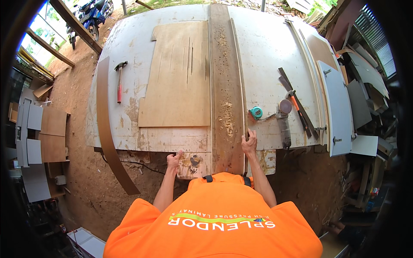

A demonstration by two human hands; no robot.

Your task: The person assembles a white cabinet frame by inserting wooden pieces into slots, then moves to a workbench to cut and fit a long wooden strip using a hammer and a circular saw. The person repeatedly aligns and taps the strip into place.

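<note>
My left hand (173, 161) is closed at the near edge of the worktable (262, 43), against the left end of a stained, worn board (195, 165). Its thumb lies on top, and the undersides of the fingers are hidden. Farther right, my right hand (249, 144) curls over a thin wooden strip (239, 64) standing along the right side of a long brown plank (223, 86). The plank runs from close to my body to the far edge, its surface pitted. Left of it lies a flat plywood sheet (176, 94) with dark slits and a notched outline.
A hammer (119, 84) and a curved brown strip (107, 124) lie left. On the right are a teal tape measure (255, 113), an angle grinder (284, 122), dark bars (301, 107) and a pale panel (337, 112). Stacked boards (51, 133) stand left; a motorbike (88, 19) is parked beyond.
</note>
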